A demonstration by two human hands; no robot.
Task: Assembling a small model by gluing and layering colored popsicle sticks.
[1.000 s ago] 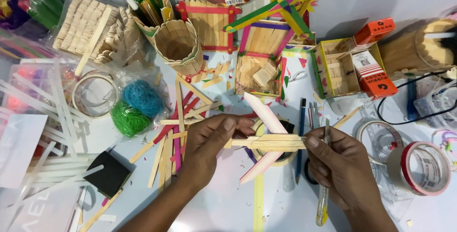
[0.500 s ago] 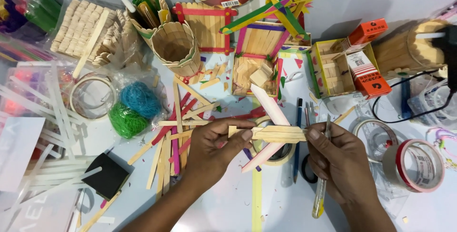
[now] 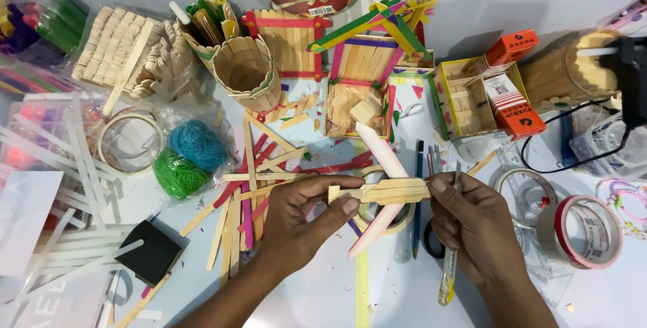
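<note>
Sticks, a flat glued bundle (image 3: 385, 191), sit mid-frame between both hands: left hand (image 3: 303, 217) fingers clamped on its left end, right hand (image 3: 472, 227) fingers pinching its right end and a yellow cutter (image 3: 448, 281).

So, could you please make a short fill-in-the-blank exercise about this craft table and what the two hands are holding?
1. Both hands hold a small bundle of plain wooden sticks between them, lying roughly ____.
2. The right hand also holds a cutter with a ____ handle.
3. In the clear bag, the blue tangle lies beside a ____ one.
4. The left hand grips the bundle's ____ end.

Missing words: horizontal; yellow; green; left
</note>
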